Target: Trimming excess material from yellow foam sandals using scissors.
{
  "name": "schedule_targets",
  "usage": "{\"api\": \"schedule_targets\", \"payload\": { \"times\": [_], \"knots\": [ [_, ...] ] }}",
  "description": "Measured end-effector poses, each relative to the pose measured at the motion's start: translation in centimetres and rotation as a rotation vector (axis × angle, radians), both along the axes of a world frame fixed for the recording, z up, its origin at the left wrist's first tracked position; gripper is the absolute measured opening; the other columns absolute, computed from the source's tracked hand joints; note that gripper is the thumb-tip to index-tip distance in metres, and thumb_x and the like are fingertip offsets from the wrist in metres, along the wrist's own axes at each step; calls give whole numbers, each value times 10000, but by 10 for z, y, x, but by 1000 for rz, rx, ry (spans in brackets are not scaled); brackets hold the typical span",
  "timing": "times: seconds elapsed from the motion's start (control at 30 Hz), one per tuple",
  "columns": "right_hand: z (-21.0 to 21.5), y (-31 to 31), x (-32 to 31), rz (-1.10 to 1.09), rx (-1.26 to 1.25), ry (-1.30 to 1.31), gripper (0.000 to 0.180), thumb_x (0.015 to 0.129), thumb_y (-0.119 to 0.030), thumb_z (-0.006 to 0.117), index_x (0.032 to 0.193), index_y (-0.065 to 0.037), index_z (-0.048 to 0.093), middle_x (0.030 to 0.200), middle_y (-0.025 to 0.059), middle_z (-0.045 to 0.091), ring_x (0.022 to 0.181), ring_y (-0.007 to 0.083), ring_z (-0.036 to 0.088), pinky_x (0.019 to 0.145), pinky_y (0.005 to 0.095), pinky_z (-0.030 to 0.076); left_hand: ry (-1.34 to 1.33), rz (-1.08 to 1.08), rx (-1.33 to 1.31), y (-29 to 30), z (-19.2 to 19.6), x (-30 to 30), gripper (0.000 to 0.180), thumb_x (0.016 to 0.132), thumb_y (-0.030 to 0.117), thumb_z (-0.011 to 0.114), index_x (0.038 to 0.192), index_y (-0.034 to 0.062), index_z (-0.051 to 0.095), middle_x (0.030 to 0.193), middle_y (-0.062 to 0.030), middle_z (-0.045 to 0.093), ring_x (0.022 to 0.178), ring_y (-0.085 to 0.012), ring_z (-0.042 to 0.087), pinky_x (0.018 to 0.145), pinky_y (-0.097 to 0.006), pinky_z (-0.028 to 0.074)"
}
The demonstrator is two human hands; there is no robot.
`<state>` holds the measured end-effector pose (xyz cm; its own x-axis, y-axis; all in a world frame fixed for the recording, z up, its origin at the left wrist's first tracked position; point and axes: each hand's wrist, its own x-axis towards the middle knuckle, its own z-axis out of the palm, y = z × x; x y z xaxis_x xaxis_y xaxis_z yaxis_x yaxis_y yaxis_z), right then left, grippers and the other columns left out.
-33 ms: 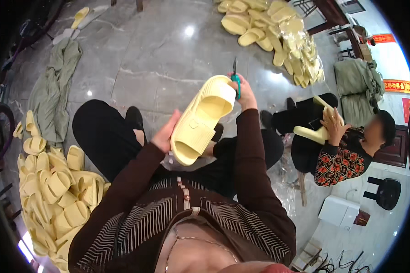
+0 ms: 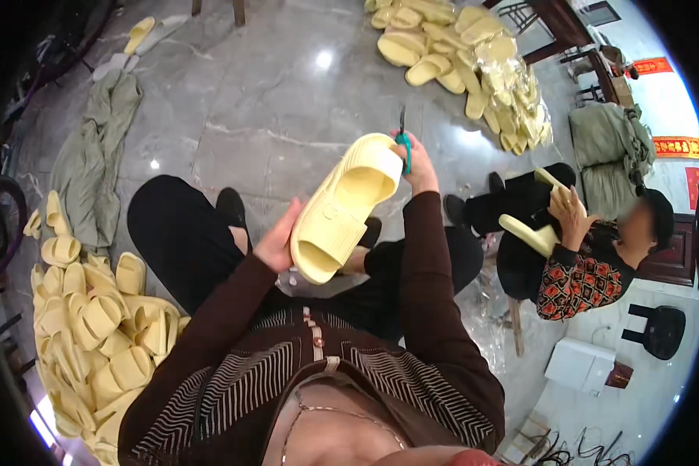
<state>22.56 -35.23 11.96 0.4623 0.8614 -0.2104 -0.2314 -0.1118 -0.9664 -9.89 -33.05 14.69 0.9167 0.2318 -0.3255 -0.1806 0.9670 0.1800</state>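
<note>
A pale yellow slide slipper point(image 2: 326, 241) is tilted over my lap, its open toe toward me and its wide strap facing up. Along its left edge, my left hand point(image 2: 277, 237) grips it. My right hand point(image 2: 421, 167) is closed round green-handled scissors point(image 2: 405, 151), with the dark blades pointing away from me. That hand is also at the slipper's far right end; its fingertips are partly hidden, so I cannot tell how firmly they touch it.
Yellow slippers are piled point(image 2: 105, 326) at my left; another heap point(image 2: 443, 50), partly in clear plastic, lies far right. Grey-green cloth point(image 2: 97, 155) stretches along the floor. At right a seated co-worker point(image 2: 590, 256) handles yellow slippers point(image 2: 530, 233). A black stool point(image 2: 660, 332) stands behind them.
My hands and the slipper sit slightly lower in the picture, as does much of the scene. My hold looks the same. The co-worker's hands and slippers have shifted a little.
</note>
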Motion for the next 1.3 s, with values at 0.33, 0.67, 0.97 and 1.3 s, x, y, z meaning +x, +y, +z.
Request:
{"api": "schedule_targets", "payload": {
  "times": [0.33, 0.67, 0.97, 1.3],
  "knots": [
    [22, 17, -21, 25, 116, 104, 342, 673, -5, 622, 996, -49, 517, 840, 24, 568, 757, 126, 564, 664, 243, 465, 224, 251, 465, 6, 36, -37, 672, 831, 568, 312, 1289, 79, 266, 1216, -148, 441, 1041, -315, 504, 666, -474, 516],
    [59, 18, -59, 196, 45, -185, 300, 704, -21, 569, 994, -43, 499, 803, -2, 535, 694, 81, 516, 602, 213, 421, 198, 252, 588, 26, 53, -48, 714, 803, 601, 327, 1264, 58, 279, 1071, -152, 542, 813, -288, 609, 476, -343, 531],
    [43, 27, -70, 217, 106, -216, 352, 702, -44, 548, 1048, -24, 486, 820, 18, 547, 731, 94, 522, 625, 211, 422, 247, 266, 551, 29, 52, -55, 497, 854, 318, 443, 1244, 46, 299, 1029, -164, 552, 766, -273, 621, 442, -327, 533],
    [-4, 27, -48, -109, -6, 150, 284, 817, -263, 553, 1037, -97, 482, 745, 36, 514, 551, 103, 437, 486, 234, 374, 71, 609, 407, 48, 104, -99, 450, 767, 122, 493, 1190, 37, 367, 1048, -165, 544, 845, -325, 595, 496, -450, 533]
  ]
}}
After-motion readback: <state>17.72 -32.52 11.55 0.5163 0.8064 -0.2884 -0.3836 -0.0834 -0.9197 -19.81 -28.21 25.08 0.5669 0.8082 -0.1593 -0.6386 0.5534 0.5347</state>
